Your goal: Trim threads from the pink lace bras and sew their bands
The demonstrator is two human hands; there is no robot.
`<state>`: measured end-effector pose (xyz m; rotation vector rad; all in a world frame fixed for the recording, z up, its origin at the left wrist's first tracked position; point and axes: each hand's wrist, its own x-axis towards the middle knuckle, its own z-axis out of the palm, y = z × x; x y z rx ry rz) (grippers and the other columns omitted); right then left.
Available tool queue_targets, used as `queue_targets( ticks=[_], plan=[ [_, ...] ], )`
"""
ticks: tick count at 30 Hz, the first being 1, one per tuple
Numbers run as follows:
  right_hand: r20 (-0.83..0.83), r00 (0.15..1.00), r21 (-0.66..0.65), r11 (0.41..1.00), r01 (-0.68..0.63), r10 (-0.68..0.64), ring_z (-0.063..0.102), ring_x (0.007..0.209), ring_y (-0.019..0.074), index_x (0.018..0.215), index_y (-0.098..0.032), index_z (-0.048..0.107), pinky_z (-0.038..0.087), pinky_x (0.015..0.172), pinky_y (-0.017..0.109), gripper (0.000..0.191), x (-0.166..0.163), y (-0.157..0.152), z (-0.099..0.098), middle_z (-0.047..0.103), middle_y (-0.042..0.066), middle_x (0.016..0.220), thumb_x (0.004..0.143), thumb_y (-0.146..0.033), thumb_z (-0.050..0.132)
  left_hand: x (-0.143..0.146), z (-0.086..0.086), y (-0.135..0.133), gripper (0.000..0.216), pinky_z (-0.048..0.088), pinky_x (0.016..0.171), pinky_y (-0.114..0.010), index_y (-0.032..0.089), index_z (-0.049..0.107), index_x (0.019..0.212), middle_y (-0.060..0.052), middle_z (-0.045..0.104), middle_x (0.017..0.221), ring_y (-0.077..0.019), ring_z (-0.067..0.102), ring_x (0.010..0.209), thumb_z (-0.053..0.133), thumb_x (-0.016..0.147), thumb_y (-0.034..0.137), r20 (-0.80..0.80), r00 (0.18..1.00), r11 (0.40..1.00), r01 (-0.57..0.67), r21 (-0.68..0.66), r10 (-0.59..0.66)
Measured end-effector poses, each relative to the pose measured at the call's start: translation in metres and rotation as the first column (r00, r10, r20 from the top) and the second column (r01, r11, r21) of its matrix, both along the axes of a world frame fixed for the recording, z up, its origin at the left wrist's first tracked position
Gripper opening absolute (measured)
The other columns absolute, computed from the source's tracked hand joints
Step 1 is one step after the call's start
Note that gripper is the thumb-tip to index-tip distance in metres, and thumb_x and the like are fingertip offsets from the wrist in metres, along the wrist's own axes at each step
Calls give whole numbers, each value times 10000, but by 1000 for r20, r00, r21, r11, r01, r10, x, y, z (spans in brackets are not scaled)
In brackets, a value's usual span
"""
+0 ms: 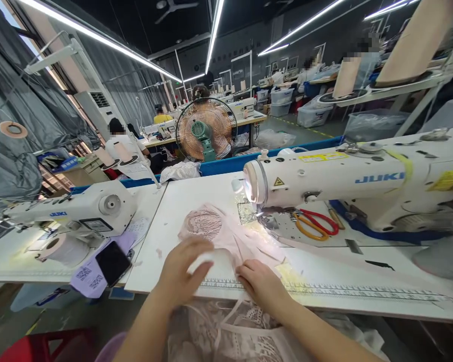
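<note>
A pale pink lace garment (215,229) lies on the white sewing table (196,193) in front of me and trails over the front edge onto my lap. My left hand (183,269) is closed over a fold of the pink fabric near the table edge. My right hand (260,281) pinches the same fabric just to the right, fingers curled. The head of a white JUKI sewing machine (324,181) with its lamp on stands right of the fabric.
Orange and red scissors (317,223) lie under the machine arm. A second sewing machine (79,208), a thread cone (62,249), a black phone (112,262) and paper slips sit on the left table. A fan (206,129) stands behind; other people work at far tables.
</note>
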<state>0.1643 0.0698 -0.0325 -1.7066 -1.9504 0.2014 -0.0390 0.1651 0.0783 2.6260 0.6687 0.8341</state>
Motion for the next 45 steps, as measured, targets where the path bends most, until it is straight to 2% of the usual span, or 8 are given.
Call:
queue_targets(
  ticks=[5, 15, 20, 25, 31, 38, 42, 45],
  plan=[
    [-44, 996, 66, 995, -80, 83, 587, 692, 203, 750, -209, 552, 475, 576, 308, 259, 7, -6, 13, 623, 58, 740, 897, -164, 344, 1, -43, 49, 555, 348, 1071, -503, 173, 493, 1295, -153, 452, 1406, -307, 403, 1308, 589, 759, 66, -430, 879, 973, -231, -7, 206],
    [-159, 987, 208, 978, -4, 37, 542, 529, 157, 738, -250, 510, 455, 447, 268, 244, 56, -2, 75, 576, 10, 654, 925, -348, 388, -7, -65, 70, 306, 403, 993, -435, 192, 660, 956, -79, 637, 1024, -241, 568, 1058, 481, 770, 29, -307, 887, 898, -406, -168, 344],
    [-220, 973, 238, 963, 128, -75, 535, 515, 169, 747, -248, 549, 434, 436, 288, 274, 69, 12, 75, 586, 24, 682, 896, -431, 410, -21, -41, 61, 289, 508, 803, -333, 189, 627, 939, -46, 641, 900, -193, 611, 864, 447, 749, 69, -166, 923, 846, -386, -368, 348],
    [-266, 958, 262, 948, 181, -110, 525, 569, 186, 750, -247, 553, 414, 475, 302, 332, 63, 16, 91, 573, 33, 684, 884, -518, 416, -39, 17, 36, 263, 493, 565, -252, 183, 584, 1029, -23, 640, 777, -138, 603, 595, 458, 839, 313, -32, 952, 770, -267, -579, 305],
    [-470, 883, 35, 999, 19, 0, 489, 458, 135, 740, -241, 458, 402, 398, 248, 388, 51, 15, 110, 487, -29, 551, 920, -553, 313, -55, 88, 29, 588, 474, 559, -240, 222, 529, 1261, -42, 683, 771, -146, 619, 577, 663, 741, 460, 168, 964, 494, 48, -868, 203],
    [-202, 954, 2, 974, 227, -222, 587, 546, 202, 744, -227, 544, 433, 461, 297, 165, 58, 51, 31, 619, 36, 611, 828, -314, 432, -11, 48, 100, 251, 507, 696, -346, 95, 620, 956, -93, 661, 805, -226, 647, 736, 544, 827, 297, -260, 938, 808, -334, -486, 231],
    [-46, 985, 125, 977, 173, -168, 593, 1035, 286, 1067, -234, 627, 498, 809, 455, 292, 55, 38, -7, 632, 123, 1163, 867, -310, 428, 21, 13, 82, 186, 401, 972, -429, 166, 609, 983, -127, 632, 1067, -292, 555, 1098, 500, 833, 158, -259, 953, 913, -241, -329, 158],
    [42, 998, 161, 986, 48, -56, 541, 1149, 280, 1084, -245, 650, 464, 924, 486, 301, 54, 27, -16, 615, 87, 1240, 884, -262, 425, 51, -15, 44, 234, 379, 1013, -392, 204, 641, 906, -85, 649, 1045, -276, 550, 1106, 619, 707, 83, -331, 937, 941, -8, -339, -111]
  ],
)
